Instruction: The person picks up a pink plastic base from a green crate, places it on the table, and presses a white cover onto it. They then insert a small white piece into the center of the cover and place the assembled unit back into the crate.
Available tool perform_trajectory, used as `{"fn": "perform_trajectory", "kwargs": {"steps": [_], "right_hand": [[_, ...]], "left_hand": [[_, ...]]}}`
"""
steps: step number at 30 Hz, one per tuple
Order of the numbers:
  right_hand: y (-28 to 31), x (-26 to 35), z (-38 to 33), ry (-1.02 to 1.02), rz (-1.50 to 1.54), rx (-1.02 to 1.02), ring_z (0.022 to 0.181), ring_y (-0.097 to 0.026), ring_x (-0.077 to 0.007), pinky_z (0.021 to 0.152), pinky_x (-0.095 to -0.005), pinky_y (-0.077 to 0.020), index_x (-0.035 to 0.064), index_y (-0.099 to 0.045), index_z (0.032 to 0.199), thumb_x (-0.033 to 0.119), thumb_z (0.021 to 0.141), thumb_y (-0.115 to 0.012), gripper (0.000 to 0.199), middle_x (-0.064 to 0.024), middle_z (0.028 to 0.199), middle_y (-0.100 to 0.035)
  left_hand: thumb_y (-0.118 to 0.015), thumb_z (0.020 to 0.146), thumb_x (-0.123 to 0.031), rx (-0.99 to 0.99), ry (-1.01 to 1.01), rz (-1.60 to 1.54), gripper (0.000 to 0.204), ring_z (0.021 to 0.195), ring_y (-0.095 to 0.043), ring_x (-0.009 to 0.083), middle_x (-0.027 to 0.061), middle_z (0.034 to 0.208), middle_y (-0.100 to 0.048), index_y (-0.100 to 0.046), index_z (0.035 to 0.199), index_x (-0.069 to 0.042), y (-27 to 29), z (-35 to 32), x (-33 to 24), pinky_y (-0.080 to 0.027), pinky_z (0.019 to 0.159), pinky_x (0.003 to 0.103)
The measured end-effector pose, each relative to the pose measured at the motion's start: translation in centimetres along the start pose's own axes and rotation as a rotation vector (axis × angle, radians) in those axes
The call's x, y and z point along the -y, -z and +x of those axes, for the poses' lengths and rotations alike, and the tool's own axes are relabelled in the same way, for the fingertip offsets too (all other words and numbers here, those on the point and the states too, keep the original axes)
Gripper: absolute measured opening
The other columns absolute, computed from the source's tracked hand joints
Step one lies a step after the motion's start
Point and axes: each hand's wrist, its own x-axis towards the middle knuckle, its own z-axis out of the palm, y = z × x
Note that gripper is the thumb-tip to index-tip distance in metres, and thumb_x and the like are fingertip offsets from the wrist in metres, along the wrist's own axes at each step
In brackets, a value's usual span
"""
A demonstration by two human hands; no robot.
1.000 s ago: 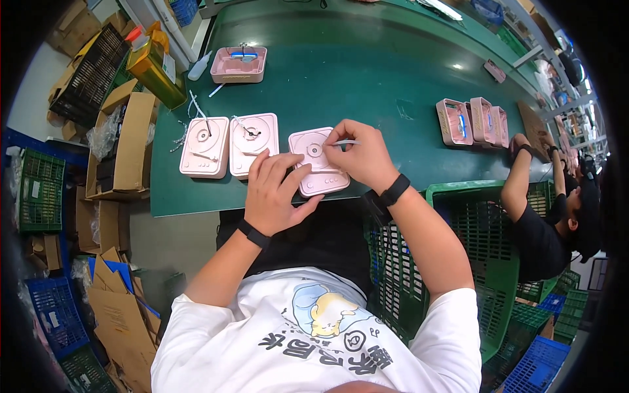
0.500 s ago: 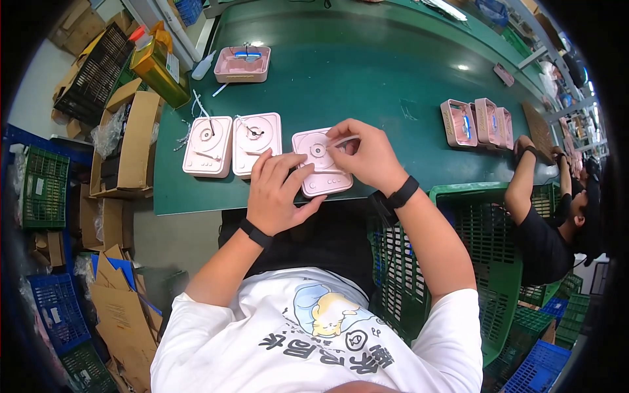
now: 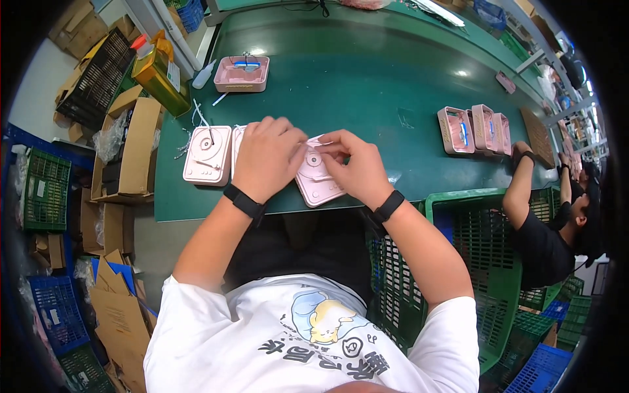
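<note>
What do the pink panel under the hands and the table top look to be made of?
Pink panel: looks like moulded plastic, matte, with crisp raised edges and a round moulded disc. Table top: seems a dark green rubbery or vinyl mat, semi-gloss, since lamp glare shows on it. Neither is certain.

Both hands (image 3: pixel 314 160) forward, palms down, fingertips meeting (wrists banded).
</note>
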Motion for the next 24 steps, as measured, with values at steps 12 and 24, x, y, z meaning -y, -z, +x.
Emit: {"fn": "perform_trajectory", "kwargs": {"steps": [12,24], "right_hand": [[1.1,1.6,-0.4,0.241,-0.393,0.149,0.091,-0.069,-0.0298,0.083,-0.0421,-0.0610,0.0082,-0.079,0.123,0.001,0.090,-0.068,0.035,-0.0102,0.100,-0.080],[1.3,2.1,0.1,0.205,-0.327,0.183,0.087,-0.068,-0.0298,0.079,-0.0421,-0.0590,0.0077,-0.078,0.117,0.013,0.091,-0.076,0.027,-0.0103,0.098,-0.078]], "left_hand": [[-0.088,0.087,-0.027,0.244,0.173,-0.136,0.022,0.109,-0.067,0.0318,0.0099,0.114,-0.073,-0.076,0.094,-0.011,0.9,-3.5,-0.7,-0.050,0.095,0.045],[-0.094,0.079,-0.039,0.076,0.016,-0.073,0.072,0.143,-0.061,0.0338,0.0092,0.143,-0.068,-0.064,0.134,-0.005,-1.0,-6.4,-2.7,-0.037,0.121,0.057]]}}
